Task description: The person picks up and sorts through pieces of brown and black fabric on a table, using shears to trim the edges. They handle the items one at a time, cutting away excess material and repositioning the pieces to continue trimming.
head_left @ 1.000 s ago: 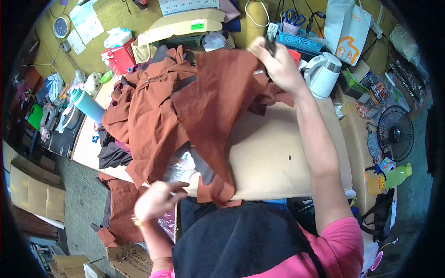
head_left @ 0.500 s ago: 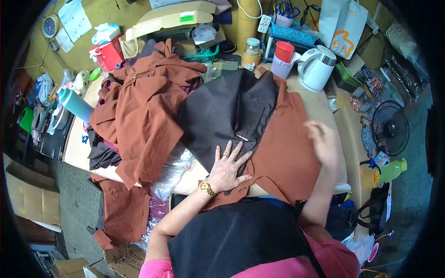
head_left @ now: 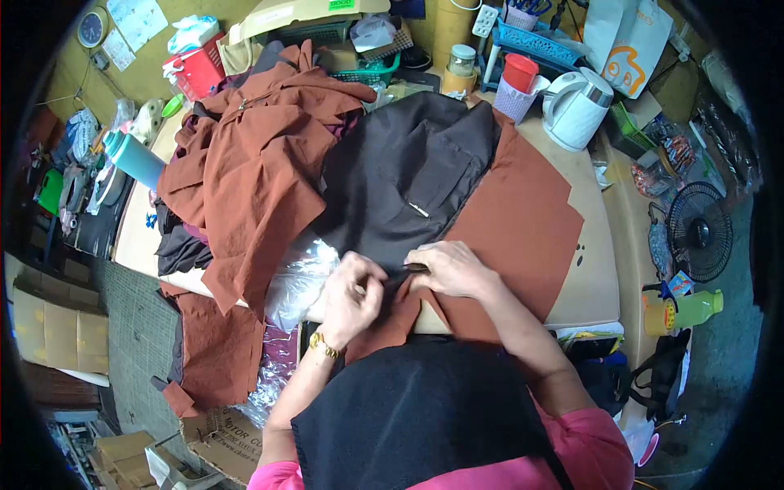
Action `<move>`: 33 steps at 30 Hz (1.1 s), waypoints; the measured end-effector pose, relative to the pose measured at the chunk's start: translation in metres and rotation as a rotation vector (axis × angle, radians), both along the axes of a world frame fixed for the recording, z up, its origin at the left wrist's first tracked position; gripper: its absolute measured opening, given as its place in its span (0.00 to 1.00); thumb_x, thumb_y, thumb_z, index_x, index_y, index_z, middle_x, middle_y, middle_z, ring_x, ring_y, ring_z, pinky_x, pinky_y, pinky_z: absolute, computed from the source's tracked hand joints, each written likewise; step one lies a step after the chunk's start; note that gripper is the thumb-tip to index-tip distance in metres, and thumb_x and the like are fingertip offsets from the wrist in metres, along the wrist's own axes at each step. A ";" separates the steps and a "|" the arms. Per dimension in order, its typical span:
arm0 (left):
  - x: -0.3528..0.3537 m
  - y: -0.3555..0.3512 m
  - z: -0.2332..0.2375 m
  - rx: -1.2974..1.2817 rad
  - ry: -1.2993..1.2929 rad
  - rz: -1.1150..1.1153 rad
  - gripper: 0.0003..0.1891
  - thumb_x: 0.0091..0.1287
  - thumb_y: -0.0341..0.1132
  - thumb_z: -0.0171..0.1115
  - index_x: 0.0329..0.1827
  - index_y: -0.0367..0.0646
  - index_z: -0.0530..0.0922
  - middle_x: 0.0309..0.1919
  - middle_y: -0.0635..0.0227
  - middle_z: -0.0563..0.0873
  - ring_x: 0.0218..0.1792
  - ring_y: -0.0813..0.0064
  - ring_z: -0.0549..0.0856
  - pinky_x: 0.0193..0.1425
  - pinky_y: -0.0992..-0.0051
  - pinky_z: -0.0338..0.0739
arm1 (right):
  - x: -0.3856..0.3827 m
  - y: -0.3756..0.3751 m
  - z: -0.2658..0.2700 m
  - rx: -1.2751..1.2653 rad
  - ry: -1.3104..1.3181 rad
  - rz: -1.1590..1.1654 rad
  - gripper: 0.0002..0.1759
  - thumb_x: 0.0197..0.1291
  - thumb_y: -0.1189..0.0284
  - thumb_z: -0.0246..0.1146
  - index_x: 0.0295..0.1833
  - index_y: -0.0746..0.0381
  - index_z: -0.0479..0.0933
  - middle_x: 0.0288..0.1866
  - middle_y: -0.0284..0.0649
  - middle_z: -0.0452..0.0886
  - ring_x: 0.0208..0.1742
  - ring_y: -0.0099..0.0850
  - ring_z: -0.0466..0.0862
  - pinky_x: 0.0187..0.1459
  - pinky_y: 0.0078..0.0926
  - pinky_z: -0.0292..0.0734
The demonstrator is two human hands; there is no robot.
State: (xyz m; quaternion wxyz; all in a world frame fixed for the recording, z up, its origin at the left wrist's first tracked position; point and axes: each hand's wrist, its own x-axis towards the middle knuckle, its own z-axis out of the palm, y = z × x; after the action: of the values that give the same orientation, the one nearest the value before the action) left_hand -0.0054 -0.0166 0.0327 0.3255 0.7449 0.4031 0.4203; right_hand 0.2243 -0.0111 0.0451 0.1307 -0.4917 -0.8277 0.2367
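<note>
On the table lies a dark fabric piece [head_left: 400, 171], spread over a flat rust-brown fabric piece [head_left: 523, 229]. My right hand [head_left: 449, 269] pinches the near edge of the dark fabric where it meets the brown one. Beside it, my left hand [head_left: 355, 296] is closed at the same edge, its fingers curled with the tips partly hidden. The fabric is bunched and slightly lifted between both hands. A small white strip [head_left: 418, 210] rests on the dark fabric. To the left, a heap of rust-brown cloth [head_left: 253, 163] with a zipper is piled up.
Clear plastic wrap [head_left: 302, 282] lies left of my left hand. A teal bottle [head_left: 133, 161] stands at the table's left edge. At the back right are a white kettle [head_left: 577, 109] and a lilac cup [head_left: 516, 96]. A black fan [head_left: 698, 231] stands at far right.
My right hand has come from the right side onto the fabric's near edge. My left hand, flat and spread before, has curled closed and shifted left. The dark fabric's near edge is now gathered.
</note>
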 end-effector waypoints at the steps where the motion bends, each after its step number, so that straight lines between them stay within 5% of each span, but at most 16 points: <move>1: 0.000 -0.005 0.010 0.007 0.090 -0.096 0.05 0.59 0.22 0.57 0.34 0.38 0.81 0.31 0.57 0.83 0.33 0.57 0.85 0.42 0.66 0.80 | -0.003 0.003 -0.016 -0.056 0.092 -0.111 0.16 0.56 0.68 0.70 0.50 0.59 0.82 0.47 0.48 0.86 0.50 0.48 0.85 0.49 0.42 0.80; 3: 0.002 -0.012 0.005 0.097 0.229 -0.154 0.09 0.59 0.24 0.60 0.42 0.39 0.81 0.39 0.55 0.83 0.39 0.55 0.85 0.45 0.64 0.80 | -0.004 0.006 -0.035 -0.122 0.350 -0.332 0.11 0.61 0.71 0.65 0.48 0.63 0.81 0.43 0.50 0.86 0.47 0.43 0.87 0.49 0.37 0.79; 4: 0.009 -0.014 0.001 0.203 0.260 -0.094 0.11 0.60 0.25 0.61 0.46 0.39 0.80 0.42 0.55 0.83 0.41 0.54 0.85 0.46 0.63 0.80 | -0.008 0.011 -0.049 -0.053 0.684 -0.356 0.08 0.66 0.73 0.60 0.42 0.68 0.79 0.32 0.43 0.85 0.37 0.30 0.84 0.41 0.30 0.77; 5: 0.010 -0.016 0.002 0.195 0.302 -0.051 0.18 0.59 0.25 0.65 0.54 0.40 0.78 0.45 0.58 0.84 0.44 0.59 0.86 0.49 0.66 0.80 | -0.002 0.012 -0.058 -0.065 0.716 -0.381 0.08 0.68 0.73 0.59 0.39 0.69 0.76 0.28 0.37 0.81 0.34 0.25 0.80 0.38 0.28 0.75; 8: 0.013 -0.018 -0.001 -0.080 0.174 -0.014 0.17 0.59 0.25 0.66 0.52 0.40 0.79 0.41 0.59 0.84 0.43 0.58 0.86 0.50 0.65 0.80 | 0.006 0.009 -0.057 -0.098 0.737 -0.429 0.16 0.72 0.70 0.56 0.31 0.68 0.71 0.22 0.28 0.70 0.27 0.18 0.69 0.29 0.25 0.66; 11: -0.002 -0.010 -0.008 0.061 0.243 -0.015 0.10 0.59 0.23 0.64 0.44 0.42 0.80 0.36 0.60 0.82 0.38 0.58 0.84 0.43 0.63 0.80 | 0.005 0.003 -0.056 -0.154 0.853 -0.519 0.18 0.73 0.67 0.55 0.29 0.64 0.74 0.19 0.28 0.70 0.24 0.16 0.69 0.27 0.23 0.63; 13: -0.009 -0.008 0.009 0.091 0.270 0.090 0.07 0.58 0.22 0.64 0.38 0.44 0.82 0.33 0.60 0.83 0.34 0.60 0.84 0.40 0.63 0.79 | 0.007 0.001 -0.051 -0.200 0.836 -0.550 0.18 0.73 0.67 0.55 0.29 0.64 0.74 0.20 0.28 0.70 0.25 0.16 0.69 0.28 0.23 0.64; 16: -0.015 -0.003 0.014 0.212 0.385 0.171 0.08 0.60 0.26 0.64 0.42 0.43 0.83 0.37 0.62 0.85 0.37 0.59 0.85 0.44 0.63 0.80 | 0.005 0.001 -0.063 -0.232 0.880 -0.535 0.18 0.73 0.68 0.55 0.29 0.64 0.74 0.21 0.27 0.71 0.26 0.16 0.70 0.29 0.22 0.65; 20: 0.005 -0.007 0.026 -0.151 0.293 -0.056 0.17 0.66 0.41 0.68 0.52 0.40 0.82 0.37 0.64 0.90 0.42 0.64 0.89 0.50 0.68 0.82 | 0.004 -0.002 -0.064 -0.226 0.984 -0.369 0.16 0.73 0.70 0.55 0.30 0.65 0.73 0.25 0.26 0.72 0.29 0.15 0.71 0.31 0.21 0.67; 24: 0.016 0.008 -0.008 -0.565 -0.066 -0.191 0.14 0.70 0.38 0.68 0.49 0.36 0.82 0.33 0.71 0.89 0.32 0.84 0.86 0.38 0.80 0.80 | 0.006 -0.009 -0.053 -0.129 0.957 -0.304 0.10 0.72 0.71 0.59 0.41 0.67 0.80 0.32 0.27 0.78 0.35 0.17 0.76 0.38 0.19 0.73; 26: 0.011 0.014 -0.032 -0.544 -0.072 -0.182 0.12 0.70 0.34 0.68 0.48 0.34 0.83 0.30 0.74 0.88 0.31 0.89 0.83 0.33 0.83 0.77 | 0.017 0.000 -0.059 0.024 0.755 -0.615 0.11 0.68 0.72 0.63 0.52 0.64 0.82 0.46 0.40 0.86 0.45 0.24 0.84 0.49 0.24 0.78; 28: 0.009 0.012 -0.017 -0.499 0.101 -0.187 0.14 0.69 0.39 0.68 0.49 0.37 0.84 0.28 0.73 0.87 0.29 0.87 0.83 0.32 0.81 0.76 | 0.037 0.013 -0.056 0.271 0.363 -0.789 0.15 0.66 0.69 0.65 0.56 0.62 0.81 0.58 0.49 0.82 0.52 0.38 0.86 0.52 0.34 0.80; 30: 0.016 0.003 0.011 -0.297 0.390 -0.132 0.16 0.66 0.42 0.67 0.50 0.41 0.84 0.23 0.61 0.85 0.25 0.65 0.85 0.34 0.67 0.78 | 0.044 0.036 -0.066 0.293 0.280 -0.728 0.18 0.64 0.66 0.66 0.57 0.61 0.81 0.63 0.50 0.79 0.55 0.43 0.84 0.54 0.38 0.79; 31: 0.019 0.001 -0.006 -0.152 0.434 -0.120 0.13 0.65 0.41 0.66 0.45 0.41 0.84 0.24 0.58 0.85 0.26 0.61 0.86 0.35 0.65 0.79 | 0.045 0.046 -0.065 0.316 0.197 -0.664 0.20 0.63 0.64 0.67 0.58 0.61 0.80 0.68 0.52 0.75 0.59 0.47 0.82 0.56 0.41 0.79; 33: 0.019 -0.004 -0.046 0.020 0.570 -0.045 0.06 0.63 0.36 0.64 0.34 0.42 0.81 0.26 0.55 0.85 0.30 0.52 0.86 0.37 0.59 0.79 | 0.037 0.068 -0.061 0.362 0.116 -0.468 0.20 0.63 0.61 0.66 0.55 0.62 0.82 0.61 0.49 0.81 0.57 0.48 0.84 0.56 0.41 0.79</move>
State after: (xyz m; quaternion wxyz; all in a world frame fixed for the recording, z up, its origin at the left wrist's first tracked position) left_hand 0.0139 -0.0204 -0.0133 0.2013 0.8449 0.4575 0.1906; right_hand 0.2615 0.0567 -0.0155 0.3144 -0.6233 -0.7119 0.0765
